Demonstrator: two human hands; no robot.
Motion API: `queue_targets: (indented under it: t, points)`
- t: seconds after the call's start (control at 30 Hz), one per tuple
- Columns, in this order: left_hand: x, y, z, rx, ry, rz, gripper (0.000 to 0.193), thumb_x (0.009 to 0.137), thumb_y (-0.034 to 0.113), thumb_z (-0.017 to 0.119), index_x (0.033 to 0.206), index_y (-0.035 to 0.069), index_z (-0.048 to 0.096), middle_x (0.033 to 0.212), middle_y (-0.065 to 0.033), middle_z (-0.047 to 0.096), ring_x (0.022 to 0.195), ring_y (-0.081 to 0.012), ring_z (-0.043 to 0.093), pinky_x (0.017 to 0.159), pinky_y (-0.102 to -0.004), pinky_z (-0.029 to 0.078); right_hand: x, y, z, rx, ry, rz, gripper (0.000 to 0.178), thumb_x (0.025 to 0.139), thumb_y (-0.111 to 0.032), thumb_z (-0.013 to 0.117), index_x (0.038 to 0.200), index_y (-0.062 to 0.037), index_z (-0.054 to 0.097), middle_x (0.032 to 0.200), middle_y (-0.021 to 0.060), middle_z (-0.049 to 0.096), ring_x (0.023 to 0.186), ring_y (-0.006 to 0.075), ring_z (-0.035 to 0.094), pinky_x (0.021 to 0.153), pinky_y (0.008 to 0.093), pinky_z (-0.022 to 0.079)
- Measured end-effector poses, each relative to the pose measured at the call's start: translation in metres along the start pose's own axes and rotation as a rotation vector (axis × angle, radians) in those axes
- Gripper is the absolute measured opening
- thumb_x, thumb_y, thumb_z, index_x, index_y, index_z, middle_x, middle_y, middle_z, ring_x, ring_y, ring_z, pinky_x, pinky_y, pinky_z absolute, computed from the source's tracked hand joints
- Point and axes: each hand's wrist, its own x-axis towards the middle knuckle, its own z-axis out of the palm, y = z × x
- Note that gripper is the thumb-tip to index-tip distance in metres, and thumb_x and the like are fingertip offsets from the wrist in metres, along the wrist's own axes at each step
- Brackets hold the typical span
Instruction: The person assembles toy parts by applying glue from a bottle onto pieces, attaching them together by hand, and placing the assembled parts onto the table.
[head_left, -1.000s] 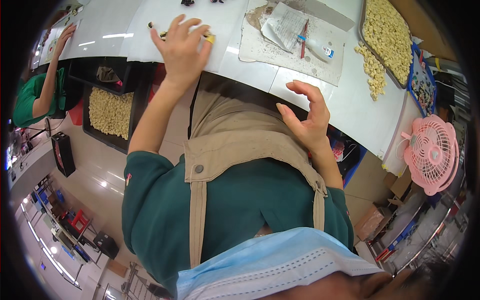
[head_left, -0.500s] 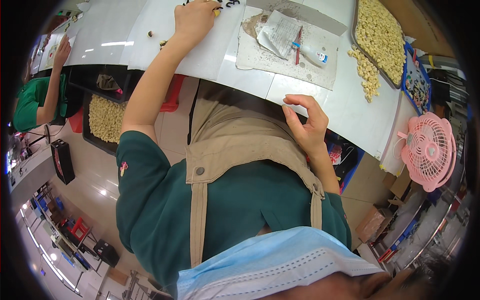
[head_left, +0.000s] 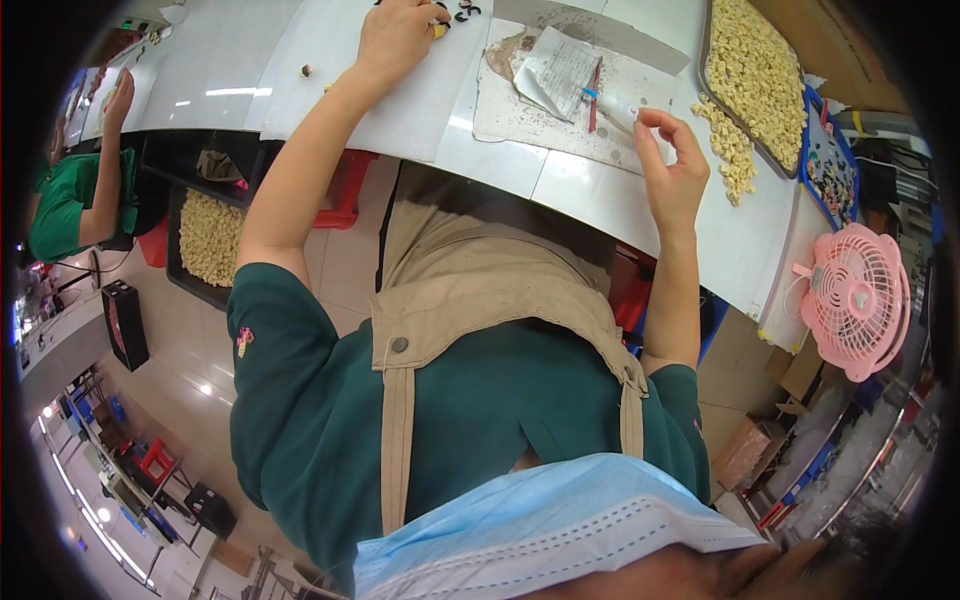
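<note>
At the far side of the table, my left hand (head_left: pixel 398 42) is closed on a small yellow-and-black piece (head_left: pixel 438 31), partly covered by the fingertips. Several small black curved pieces (head_left: pixel 466 11) lie just right of it. My right hand (head_left: pixel 678 172) is over the table, its thumb and forefinger closed round the near end of a small white squeeze bottle (head_left: pixel 618 110) with a blue tip. That bottle lies on a stained cardboard sheet (head_left: pixel 510 122), beside a thin red stick (head_left: pixel 594 112) and a crumpled printed paper (head_left: pixel 555 70).
A tray of small cream-coloured pieces (head_left: pixel 752 75) stands at the far right, with a loose heap (head_left: pixel 735 160) beside it. Right of these are a blue tray (head_left: pixel 830 165) and a pink fan (head_left: pixel 858 300). A co-worker in a green shirt (head_left: pixel 85 205) is at the left.
My right hand has moved up and right from the table's near edge to the squeeze bottle, covering its labelled end. My left hand has shifted slightly, still on the small piece.
</note>
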Motion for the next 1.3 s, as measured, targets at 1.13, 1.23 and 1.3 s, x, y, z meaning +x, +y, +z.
queue_targets:
  t: [1.13,1.23,1.3]
  points:
    - [-0.165,0.146,-0.015,-1.85,-0.481,-0.817,0.03,0.082,0.001,0.06,0.11,-0.003,0.053,0.097,-0.0114,0.063,0.087,-0.0192,0.064,0.07,-0.0237,0.05,-0.103,-0.06,-0.019,0.145,-0.029,0.052,0.023,0.07,-0.008,0.071,0.088,-0.0004,0.059,0.07,0.006,0.059,0.058,0.0083,0.053,0.053,0.0206,0.042]
    - [-0.167,0.146,-0.016,-1.853,-0.495,-0.803,0.029,0.082,0.0,0.058,0.111,-0.003,0.053,0.098,-0.0112,0.062,0.089,-0.0195,0.063,0.071,-0.0239,0.05,-0.104,-0.06,-0.012,0.102,0.047,-0.115,0.025,0.066,-0.009,0.073,0.084,0.0,0.059,0.063,0.0076,0.057,0.048,0.0132,0.053,0.045,0.0227,0.042]
    - [-0.167,0.146,-0.017,-1.86,-0.502,-0.787,0.029,0.082,-0.001,0.057,0.111,-0.003,0.053,0.098,-0.011,0.062,0.09,-0.0195,0.063,0.071,-0.024,0.05,-0.109,-0.058,-0.01,0.099,0.077,-0.142,0.026,0.065,-0.01,0.073,0.084,-0.0001,0.058,0.061,0.0074,0.057,0.046,0.0145,0.053,0.043,0.0233,0.042]
